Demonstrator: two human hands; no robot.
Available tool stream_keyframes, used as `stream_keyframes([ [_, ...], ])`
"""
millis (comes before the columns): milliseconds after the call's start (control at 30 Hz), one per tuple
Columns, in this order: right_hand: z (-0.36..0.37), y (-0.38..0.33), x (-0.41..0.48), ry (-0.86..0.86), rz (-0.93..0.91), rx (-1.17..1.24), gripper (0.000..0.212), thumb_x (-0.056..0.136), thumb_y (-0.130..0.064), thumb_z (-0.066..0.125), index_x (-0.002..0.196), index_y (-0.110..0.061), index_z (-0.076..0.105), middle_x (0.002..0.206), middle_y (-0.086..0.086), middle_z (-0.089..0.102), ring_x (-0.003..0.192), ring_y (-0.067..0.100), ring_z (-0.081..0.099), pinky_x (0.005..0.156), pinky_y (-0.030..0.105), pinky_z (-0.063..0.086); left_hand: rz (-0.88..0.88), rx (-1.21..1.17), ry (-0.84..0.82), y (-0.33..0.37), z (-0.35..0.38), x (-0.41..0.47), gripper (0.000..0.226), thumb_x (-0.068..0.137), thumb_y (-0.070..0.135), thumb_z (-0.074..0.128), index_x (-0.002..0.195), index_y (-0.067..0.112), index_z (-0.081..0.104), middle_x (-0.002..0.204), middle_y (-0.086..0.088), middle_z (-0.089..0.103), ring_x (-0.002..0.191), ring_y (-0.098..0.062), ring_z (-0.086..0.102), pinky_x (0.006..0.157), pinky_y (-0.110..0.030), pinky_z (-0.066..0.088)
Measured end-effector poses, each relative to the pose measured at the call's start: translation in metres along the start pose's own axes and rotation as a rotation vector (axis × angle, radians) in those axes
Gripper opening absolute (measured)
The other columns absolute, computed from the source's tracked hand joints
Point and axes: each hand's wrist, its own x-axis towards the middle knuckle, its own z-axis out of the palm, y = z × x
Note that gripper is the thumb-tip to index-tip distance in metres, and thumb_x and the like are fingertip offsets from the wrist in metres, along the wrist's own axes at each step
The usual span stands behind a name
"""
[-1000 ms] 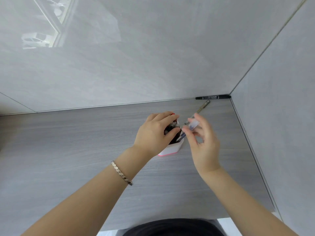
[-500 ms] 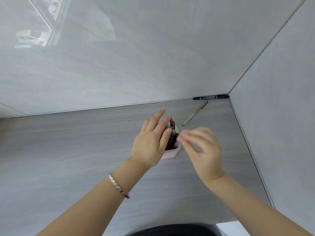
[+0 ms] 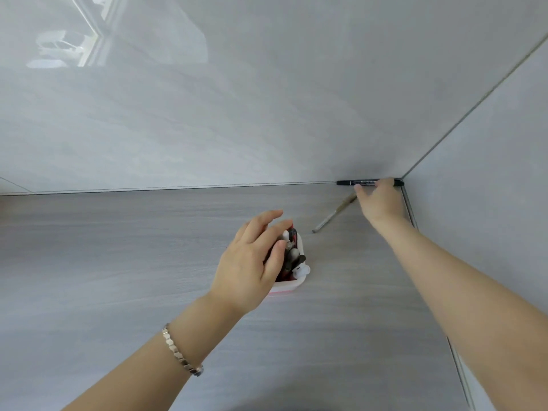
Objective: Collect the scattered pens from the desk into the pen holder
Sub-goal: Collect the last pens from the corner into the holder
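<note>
Two loose pens [image 3: 361, 182] [image 3: 329, 218], one holder [image 3: 292, 284]

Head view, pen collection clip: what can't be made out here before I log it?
- Right hand grip on the black marker: fingers cover the marker's far part, closure unclear.
- Slim pen: upper end hidden under that hand.
- Pen holder: left hand covers much of it; pen count unreadable.
- Marker print: too small.
</note>
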Motion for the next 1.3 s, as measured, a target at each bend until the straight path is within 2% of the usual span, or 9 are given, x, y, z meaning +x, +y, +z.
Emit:
stream_keyframes([
  [167, 0.02, 0.0, 0.014, -0.051, 0.158, 0.078, 0.046, 0.072, -0.014, 0.068, 0.109, -0.001, 0.045, 0.112, 0.023, 0.062, 0.093, 0.04, 0.065, 0.082, 0.05, 0.056, -0.01, -0.013, -0.042, 0.004, -0.005, 0.0, 0.038, 0.086, 0.044, 0.028, 0.119, 0.035, 0.044, 0.129, 0.02, 0.035, 0.118, -0.008, 0.039, 0.091, -0.022, 0.034],
  [400, 0.011, 0.022, -0.041, -0.151, -0.019, -0.061, 0.041, 0.072, -0.007, 0.07, 0.112, -0.008, 0.06, 0.103, 0.015, 0.067, 0.094, 0.031, 0.064, 0.075, 0.03, 0.047, -0.061, 0.071, 0.018, 0.018, 0.006, -0.002, 0.064, 0.063, 0.061, 0.053, 0.12, 0.034, 0.046, 0.141, 0.002, 0.038, 0.136, -0.025, 0.026, 0.103, -0.038, 0.03],
  [533, -0.017, 0.023, -0.075, -0.031, -0.05, 0.392, 0.031, 0.072, -0.002, 0.068, 0.097, -0.019, 0.063, 0.07, 0.001, 0.064, 0.063, 0.021, 0.063, 0.071, 0.037, 0.055, -0.089, -0.095, -0.007, 0.013, 0.003, -0.003, 0.051, 0.069, 0.047, 0.048, 0.117, 0.033, 0.051, 0.132, 0.018, 0.031, 0.123, -0.015, 0.03, 0.093, -0.009, 0.023],
  [633, -0.051, 0.003, -0.106, 0.205, -0.183, 0.787, 0.037, 0.074, 0.0, 0.068, 0.084, -0.034, 0.057, 0.07, -0.003, 0.064, 0.057, 0.01, 0.062, 0.066, 0.028, 0.056, -0.037, -0.119, -0.06, 0.01, 0.001, -0.007, 0.05, 0.072, 0.046, 0.044, 0.118, 0.029, 0.052, 0.133, 0.018, 0.027, 0.123, -0.015, 0.03, 0.093, -0.012, 0.021],
  [767, -0.059, -0.023, -0.15, 0.344, -0.415, 1.043, 0.043, 0.074, 0.01, 0.065, 0.089, -0.029, 0.052, 0.076, -0.01, 0.062, 0.064, 0.003, 0.062, 0.065, 0.014, 0.054, -0.03, -0.149, -0.102, 0.01, -0.001, -0.01, 0.05, 0.074, 0.047, 0.041, 0.119, 0.028, 0.051, 0.135, 0.019, 0.024, 0.124, -0.014, 0.027, 0.095, -0.016, 0.021],
  [1000, 0.013, 0.004, -0.163, 0.136, -0.76, 0.577, 0.02, 0.077, -0.018, 0.064, 0.093, -0.029, 0.059, 0.083, -0.013, 0.059, 0.076, 0.005, 0.062, 0.074, 0.021, 0.054, -0.032, -0.197, -0.144, 0.01, -0.004, -0.014, 0.061, 0.069, 0.048, 0.049, 0.126, 0.043, 0.029, 0.144, 0.011, 0.011, 0.136, -0.009, 0.018, 0.102, -0.006, 0.02],
  [1167, 0.017, 0.023, -0.156, -0.007, -0.879, 0.353, 0.025, 0.091, -0.025, 0.049, 0.107, -0.012, 0.064, 0.094, 0.002, 0.059, 0.089, 0.006, 0.056, 0.084, 0.012, 0.046, -0.109, -0.202, -0.197, 0.001, -0.011, -0.016, 0.1, 0.054, 0.056, 0.071, 0.135, 0.039, 0.016, 0.144, 0.01, 0.017, 0.119, 0.02, 0.025, 0.094, -0.004, 0.031],
  [1233, 0.007, 0.024, -0.138, -0.02, -0.83, 0.311, 0.031, 0.09, -0.025, 0.048, 0.106, -0.006, 0.066, 0.099, 0.002, 0.058, 0.092, 0.006, 0.054, 0.088, 0.009, 0.042, -0.091, -0.126, -0.234, -0.001, -0.012, -0.016, 0.112, 0.048, 0.049, 0.083, 0.131, 0.045, 0.008, 0.145, 0.008, 0.017, 0.119, 0.008, 0.034, 0.095, -0.018, 0.039],
  [1300, 0.001, 0.028, -0.098, 0.011, -0.702, 0.192, 0.029, 0.088, -0.014, 0.049, 0.11, -0.002, 0.064, 0.104, 0.008, 0.062, 0.097, 0.015, 0.058, 0.092, 0.022, 0.044, -0.054, -0.031, -0.238, -0.004, -0.011, -0.016, 0.114, 0.047, 0.051, 0.081, 0.131, 0.045, 0.005, 0.146, 0.005, 0.017, 0.123, -0.006, 0.037, 0.093, -0.027, 0.044],
])
